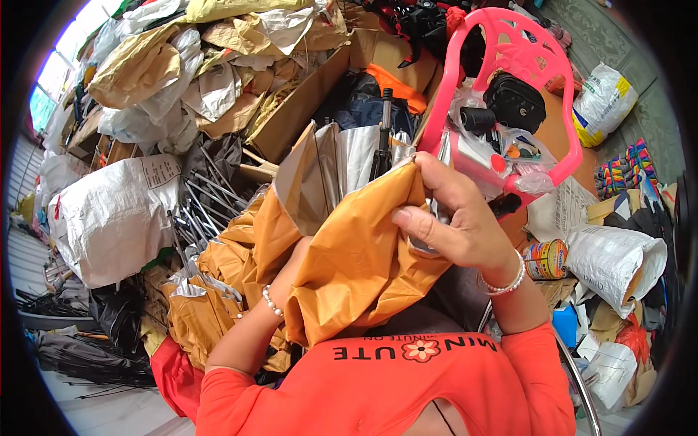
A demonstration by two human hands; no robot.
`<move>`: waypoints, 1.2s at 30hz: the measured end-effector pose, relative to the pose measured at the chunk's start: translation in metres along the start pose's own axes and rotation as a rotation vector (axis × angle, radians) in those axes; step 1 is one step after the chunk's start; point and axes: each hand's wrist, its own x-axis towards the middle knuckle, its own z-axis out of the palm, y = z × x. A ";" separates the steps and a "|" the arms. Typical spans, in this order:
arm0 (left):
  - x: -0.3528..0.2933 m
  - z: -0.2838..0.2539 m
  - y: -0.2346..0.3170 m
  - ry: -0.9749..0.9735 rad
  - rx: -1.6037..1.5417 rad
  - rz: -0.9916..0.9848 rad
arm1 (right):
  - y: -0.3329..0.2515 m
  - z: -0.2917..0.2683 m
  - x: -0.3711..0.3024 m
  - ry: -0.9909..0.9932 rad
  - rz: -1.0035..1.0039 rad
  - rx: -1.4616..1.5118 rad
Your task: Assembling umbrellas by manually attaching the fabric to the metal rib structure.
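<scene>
In front of my chest is an umbrella canopy [356,247] of orange fabric with a silver lining, loosely folded. A black umbrella shaft [384,134] stands up behind its upper edge. My right hand [458,211] pinches that upper edge between thumb and fingers, to the right of the shaft. My left hand [300,249] reaches up behind the fabric, which hides its fingers. More orange umbrella fabric [193,316] with silver lining lies heaped beside my left forearm.
A pink plastic chair [434,109] at the upper right bears a black pouch [515,102] and plastic bags. Thin metal umbrella ribs [211,196] and a stuffed white sack [113,214] are at left. Behind stands a cardboard box [298,102]. At right is a colourful tin [545,259].
</scene>
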 end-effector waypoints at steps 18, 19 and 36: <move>-0.015 0.030 -0.008 -0.009 0.399 0.092 | 0.174 0.007 0.045 -0.017 0.241 -0.733; -0.015 0.023 -0.009 0.008 0.276 -0.002 | 0.142 -0.002 0.055 -0.144 0.281 -0.887; -0.012 0.014 -0.024 0.026 0.765 0.473 | -0.039 0.068 0.089 -0.215 -0.271 -0.090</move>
